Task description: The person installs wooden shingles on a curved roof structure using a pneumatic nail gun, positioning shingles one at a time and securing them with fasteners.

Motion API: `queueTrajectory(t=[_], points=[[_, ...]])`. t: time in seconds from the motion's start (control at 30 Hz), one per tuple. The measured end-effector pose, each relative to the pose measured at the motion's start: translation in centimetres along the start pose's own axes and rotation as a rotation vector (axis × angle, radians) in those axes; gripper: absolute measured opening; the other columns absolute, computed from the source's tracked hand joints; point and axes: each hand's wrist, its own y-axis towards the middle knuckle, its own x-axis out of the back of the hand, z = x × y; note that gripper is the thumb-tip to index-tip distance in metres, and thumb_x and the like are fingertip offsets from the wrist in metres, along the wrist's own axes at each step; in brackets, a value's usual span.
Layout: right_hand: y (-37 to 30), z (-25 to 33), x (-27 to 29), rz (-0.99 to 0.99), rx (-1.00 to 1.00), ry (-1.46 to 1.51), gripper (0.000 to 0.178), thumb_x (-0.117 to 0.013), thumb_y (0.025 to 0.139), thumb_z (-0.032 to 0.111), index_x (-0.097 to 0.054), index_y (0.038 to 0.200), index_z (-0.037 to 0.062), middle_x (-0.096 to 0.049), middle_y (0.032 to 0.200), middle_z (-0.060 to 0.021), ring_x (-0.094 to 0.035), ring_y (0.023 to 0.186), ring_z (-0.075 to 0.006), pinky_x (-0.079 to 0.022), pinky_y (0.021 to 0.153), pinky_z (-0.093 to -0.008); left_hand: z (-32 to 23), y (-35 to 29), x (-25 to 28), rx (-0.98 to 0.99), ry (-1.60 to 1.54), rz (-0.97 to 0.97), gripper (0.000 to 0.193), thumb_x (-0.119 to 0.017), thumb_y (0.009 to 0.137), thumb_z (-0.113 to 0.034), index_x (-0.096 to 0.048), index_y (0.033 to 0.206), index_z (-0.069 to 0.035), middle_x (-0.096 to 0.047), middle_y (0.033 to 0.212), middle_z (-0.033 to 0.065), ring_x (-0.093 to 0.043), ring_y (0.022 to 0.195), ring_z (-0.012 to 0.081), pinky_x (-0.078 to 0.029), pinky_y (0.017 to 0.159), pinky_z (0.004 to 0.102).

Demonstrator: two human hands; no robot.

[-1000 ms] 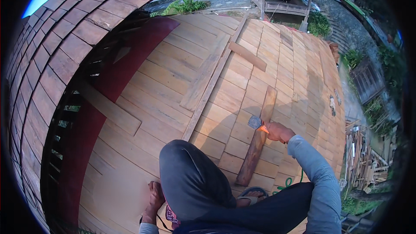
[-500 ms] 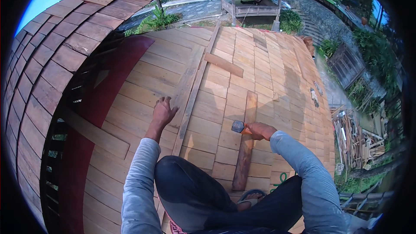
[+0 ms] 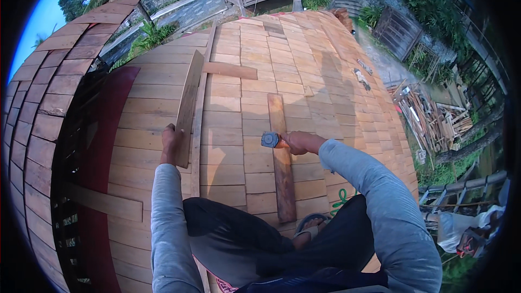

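My left hand (image 3: 170,142) grips the near part of a long wooden board (image 3: 191,103), which is tipped up on its edge above the shingles. Alongside the board runs a narrow wooden strip (image 3: 197,130). In my right hand (image 3: 301,142) is a hammer (image 3: 269,139) with a grey block-like head and an orange handle, its head pointing left. Below the hammer, a darker plank (image 3: 283,184) lies lengthwise on the pale wooden shingles (image 3: 222,154). A short board (image 3: 239,70) lies crosswise farther off, beside the strip.
An older shingled roof (image 3: 51,97) rises at the left, past a dark gap and a red sheet (image 3: 108,125). A loose board (image 3: 106,202) reaches over that gap. Green cord (image 3: 340,197) lies near my foot. Beyond the right roof edge is a wood pile (image 3: 429,119).
My left hand, earlier open above the flat-lying board, has taken hold of it and tipped it up. My right hand still holds the hammer. The view has shifted right and down.
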Motion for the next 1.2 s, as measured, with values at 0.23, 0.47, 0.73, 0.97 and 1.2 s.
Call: queueTrajectory(t=[0.23, 0.47, 0.73, 0.97, 1.2], points=[[-1.1, -0.6, -0.5, 0.012, -0.069, -0.004, 0.046, -0.062, 0.082, 0.003, -0.055, 0.128, 0.0021, -0.07, 0.109, -0.0212, -0.069, 0.1, -0.0378, -0.055, 0.083, -0.0458, -9.2, -6.3, 4.6, -0.112, -0.317, -0.097, 0.032, -0.062, 0.093, -0.026, -0.064, 0.097, 0.005, -0.07, 0.088, 0.0247, -0.068, 0.074, 0.0334, -0.052, 0.072, 0.0446], [-2.1, -5.7, 0.1, -0.112, -0.267, 0.447, 0.05, -0.072, 0.083, 0.02, -0.053, 0.124, 0.0002, -0.071, 0.1, -0.0242, -0.07, 0.092, -0.0397, -0.056, 0.08, -0.0472, -19.3, -20.8, -9.7, -0.116, -0.681, 0.127, 0.034, -0.062, 0.094, -0.027, -0.06, 0.094, 0.007, -0.066, 0.085, 0.0294, -0.067, 0.083, 0.0417, -0.05, 0.077, 0.0475], [-5.2, -10.3, 0.3, -0.405, -0.467, 0.253, 0.05, -0.063, 0.082, 0.012, -0.051, 0.126, -0.007, -0.066, 0.115, -0.0298, -0.066, 0.108, -0.0439, -0.054, 0.091, -0.0486, -18.5, -32.9, -21.8, 0.058, -0.478, 0.208, 0.024, -0.066, 0.089, -0.019, -0.063, 0.095, 0.004, -0.067, 0.085, 0.0311, -0.067, 0.084, 0.0493, -0.052, 0.076, 0.0558], [-4.5, -10.6, -1.7, -0.413, -0.39, 0.432, 0.051, -0.067, 0.083, 0.017, -0.052, 0.125, -0.0077, -0.066, 0.113, -0.0303, -0.066, 0.107, -0.0426, -0.054, 0.09, -0.0473, -19.2, -34.5, -22.0, -0.02, -0.211, 0.266, 0.03, -0.068, 0.091, -0.028, -0.065, 0.095, 0.001, -0.069, 0.091, 0.0277, -0.068, 0.085, 0.0488, -0.055, 0.08, 0.0536], [-0.2, -9.3, -2.9, -0.401, -0.261, 0.624, 0.058, -0.068, 0.084, 0.027, -0.052, 0.128, -0.0085, -0.067, 0.111, -0.0297, -0.067, 0.104, -0.0406, -0.054, 0.088, -0.045, -17.3, -33.4, -21.8, -0.223, 0.048, 0.416, 0.049, -0.065, 0.093, -0.045, -0.066, 0.089, 0.003, -0.069, 0.085, 0.0282, -0.071, 0.078, 0.0431, -0.059, 0.07, 0.0519]])
